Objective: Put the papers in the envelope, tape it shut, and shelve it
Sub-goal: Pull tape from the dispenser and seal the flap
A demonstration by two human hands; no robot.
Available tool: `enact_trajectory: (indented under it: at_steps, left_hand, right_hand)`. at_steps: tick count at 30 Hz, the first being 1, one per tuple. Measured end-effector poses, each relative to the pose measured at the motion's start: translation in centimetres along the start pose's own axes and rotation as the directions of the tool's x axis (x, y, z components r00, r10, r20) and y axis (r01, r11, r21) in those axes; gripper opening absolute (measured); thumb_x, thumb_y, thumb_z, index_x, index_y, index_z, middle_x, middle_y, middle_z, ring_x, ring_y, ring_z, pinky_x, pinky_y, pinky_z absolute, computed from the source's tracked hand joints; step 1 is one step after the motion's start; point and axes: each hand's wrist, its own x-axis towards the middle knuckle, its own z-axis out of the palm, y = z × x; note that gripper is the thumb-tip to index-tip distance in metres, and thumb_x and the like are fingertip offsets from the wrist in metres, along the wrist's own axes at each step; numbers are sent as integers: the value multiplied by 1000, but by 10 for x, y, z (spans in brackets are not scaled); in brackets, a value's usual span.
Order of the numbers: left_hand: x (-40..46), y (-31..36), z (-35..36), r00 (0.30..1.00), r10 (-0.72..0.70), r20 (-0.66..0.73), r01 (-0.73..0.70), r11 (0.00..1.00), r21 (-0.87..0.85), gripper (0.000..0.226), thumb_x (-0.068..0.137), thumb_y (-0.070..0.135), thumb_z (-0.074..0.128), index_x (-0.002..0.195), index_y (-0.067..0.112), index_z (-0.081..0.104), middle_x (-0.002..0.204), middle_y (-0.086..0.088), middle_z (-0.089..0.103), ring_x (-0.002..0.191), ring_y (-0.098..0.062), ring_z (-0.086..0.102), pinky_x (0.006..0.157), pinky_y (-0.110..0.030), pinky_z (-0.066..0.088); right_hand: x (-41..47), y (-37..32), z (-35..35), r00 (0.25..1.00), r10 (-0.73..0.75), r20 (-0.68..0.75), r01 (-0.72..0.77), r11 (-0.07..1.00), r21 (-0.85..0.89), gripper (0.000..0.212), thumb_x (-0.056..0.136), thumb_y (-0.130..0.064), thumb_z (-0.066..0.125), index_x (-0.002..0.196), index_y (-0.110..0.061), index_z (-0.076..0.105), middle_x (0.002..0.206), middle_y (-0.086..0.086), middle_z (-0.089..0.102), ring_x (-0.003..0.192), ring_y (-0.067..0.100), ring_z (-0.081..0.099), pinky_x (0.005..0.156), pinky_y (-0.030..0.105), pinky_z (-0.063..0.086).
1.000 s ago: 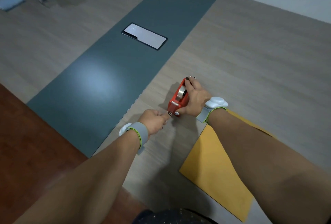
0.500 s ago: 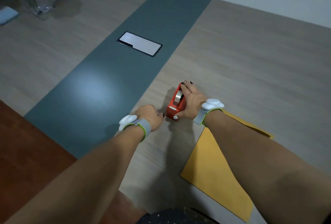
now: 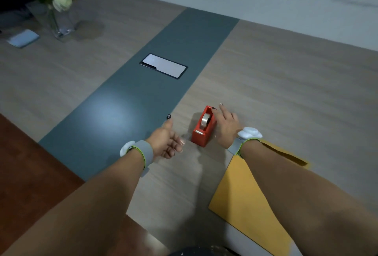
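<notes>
Item: red tape dispenser (image 3: 204,128). It is set upright on the wood-grain counter (image 3: 286,84), just right of the grey-green strip (image 3: 155,84) that runs down the counter's middle. A roll of clear tape (image 3: 206,121) is seated in its cradle, and the cutter end is turned toward the person.

Item: yellow envelope (image 3: 243,200). It is laid flat on the counter at the near right, partly covered by the right forearm. Its far edge is seen just beyond the right wrist. Whether the papers are inside cannot be told.

Item: left hand (image 3: 166,139). It is held just left of the dispenser with the thumb raised and the fingers loosely curled. A short piece of clear tape (image 3: 182,143) appears to be pinched at the fingertips, though this part is blurred.

Item: right hand (image 3: 226,123). It is held spread just beside the dispenser's right side, with the fingers extended forward. Nothing is gripped by it. Whether the dispenser is touched cannot be told.

Item: other objects. A phone (image 3: 163,65) is laid face up on the grey-green strip. A glass vase of white flowers (image 3: 55,10) and a pale blue pad (image 3: 23,38) are placed at the far left.
</notes>
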Motion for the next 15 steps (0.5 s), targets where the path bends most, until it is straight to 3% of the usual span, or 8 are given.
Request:
enact_trajectory:
  at_steps: [2, 4, 6, 8, 10, 12, 15]
  left_hand:
    - [-4, 6, 6, 999, 40, 27, -39, 999, -24, 90, 95, 73, 7, 76, 7, 65, 57, -9, 65, 40, -19, 46, 49, -26, 38]
    - [-2, 11, 14, 995, 76, 58, -74, 997, -33, 93, 93, 75, 4, 73, 7, 65, 56, -10, 64, 40, -19, 46, 47, -25, 37]
    - [0, 18, 28, 989, 103, 109, -104, 995, -4, 95, 93, 75, 2, 71, 7, 65, 56, -11, 64, 39, -20, 45, 47, -24, 37]
    - [1, 27, 44, 978, 117, 172, -128, 990, 55, 96, 93, 75, 1, 70, 8, 65, 55, -11, 65, 40, -20, 45, 48, -25, 36]
    - [4, 35, 60, 967, 130, 220, -153, 984, 91, 96, 93, 74, 1, 68, 8, 66, 55, -11, 65, 38, -19, 46, 48, -26, 35]
    - [3, 47, 82, 948, 157, 277, -206, 966, 155, 91, 97, 71, 6, 68, 9, 66, 55, -11, 66, 36, -17, 46, 46, -25, 35]
    - [4, 59, 106, 926, 182, 330, -271, 930, 249, 63, 103, 55, 34, 72, 10, 65, 54, -7, 66, 38, -16, 45, 44, -24, 32]
  right_hand:
    - [-16, 8, -3, 982, 18, -187, 5, 992, 122, 45, 79, -13, 62, 124, -17, 63, 130, 13, 57, 110, 39, 54, 91, 43, 49]
    - [-28, 17, -15, 992, 98, -79, -71, 953, 296, 22, 87, -31, 64, 104, -18, 72, 106, 9, 62, 97, 29, 56, 87, 40, 49]
    - [-40, 21, -31, 981, 156, 119, -193, 867, 460, 52, 80, -69, 56, 86, -22, 75, 93, 10, 63, 92, 23, 57, 89, 40, 48]
    - [-53, 22, -44, 970, 169, 175, -237, 812, 533, 68, 66, -84, 50, 84, -23, 76, 96, 10, 65, 96, 20, 59, 90, 36, 47]
    - [-62, 21, -53, 966, 153, 207, -245, 797, 552, 55, 68, -75, 61, 81, -24, 76, 102, 8, 65, 100, 19, 61, 91, 35, 47]
    - [-72, 27, -64, 964, 229, 138, -266, 781, 565, 29, 80, -48, 73, 62, -27, 67, 99, 9, 67, 102, 23, 62, 92, 36, 48]
    - [-86, 43, -81, 943, 328, 60, -300, 758, 579, 38, 89, -23, 72, 54, -15, 60, 91, 8, 66, 99, 19, 63, 90, 32, 45]
